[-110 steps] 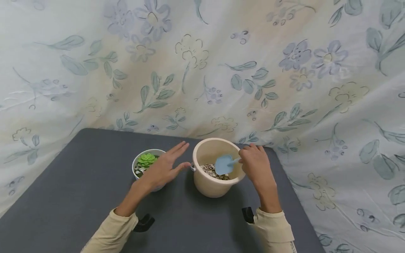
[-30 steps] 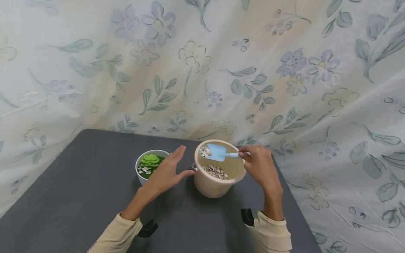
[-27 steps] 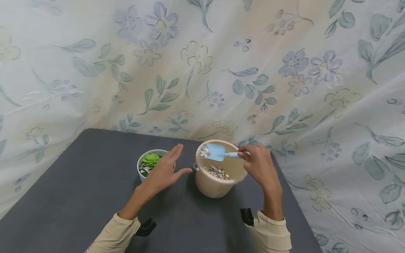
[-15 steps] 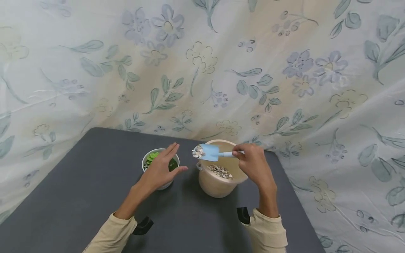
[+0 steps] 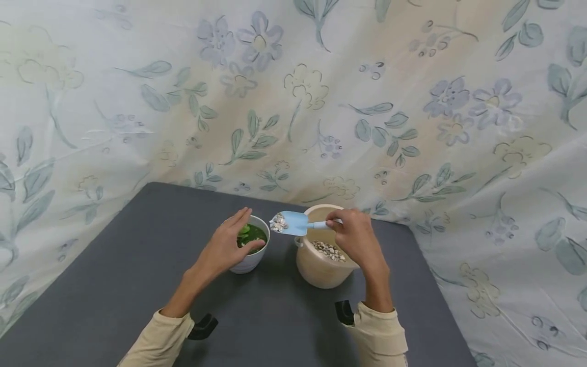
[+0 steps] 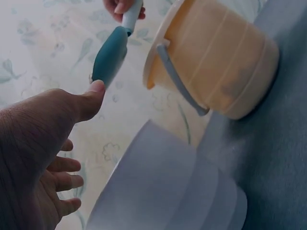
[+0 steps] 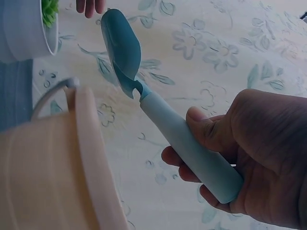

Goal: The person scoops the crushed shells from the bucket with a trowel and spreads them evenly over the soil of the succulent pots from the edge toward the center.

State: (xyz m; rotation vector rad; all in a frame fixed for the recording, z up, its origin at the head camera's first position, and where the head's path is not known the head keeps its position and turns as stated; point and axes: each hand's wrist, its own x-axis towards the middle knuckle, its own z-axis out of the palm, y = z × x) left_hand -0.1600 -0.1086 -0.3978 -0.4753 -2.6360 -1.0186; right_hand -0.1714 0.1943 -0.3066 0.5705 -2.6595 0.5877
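Both arms come in wearing long cream sleeves — the left sleeve (image 5: 158, 339) and the right sleeve (image 5: 380, 334) end in snug ribbed cuffs. A black strap piece (image 5: 204, 326) juts under the left wrist, another black mount (image 5: 344, 312) at the right — hands bare.

I see a small blue scoop (image 5: 293, 223) heaped with pebbles (image 5: 278, 223), held level between a white plant pot (image 5: 249, 248) and a beige bucket (image 5: 321, 260).
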